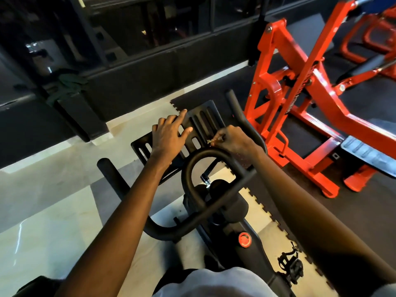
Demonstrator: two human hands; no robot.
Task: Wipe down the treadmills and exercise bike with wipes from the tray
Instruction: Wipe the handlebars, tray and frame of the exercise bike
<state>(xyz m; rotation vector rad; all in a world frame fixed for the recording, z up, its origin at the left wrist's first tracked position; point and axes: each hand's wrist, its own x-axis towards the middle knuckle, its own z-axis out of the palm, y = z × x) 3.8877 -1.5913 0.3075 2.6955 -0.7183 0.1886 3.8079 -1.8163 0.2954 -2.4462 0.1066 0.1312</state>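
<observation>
Head view, looking down over the exercise bike (227, 209) from the saddle side. Risk, as I judge it: the pale scrap (211, 142) pinched by my right hand (234, 140) is tiny. It could drop through a slot of the slotted plate (205, 116), or cover too little surface to wipe well. Whether it is a wipe I cannot tell. Weight from my left hand (168, 137) might also tilt the plate. Pose: left arm extended, grip spread, fingers straight and flat on the plate's left half. Right arm reaches over the handlebar loop (192, 161), grip pinching the scrap at the plate's near edge. No treadmill shows.
</observation>
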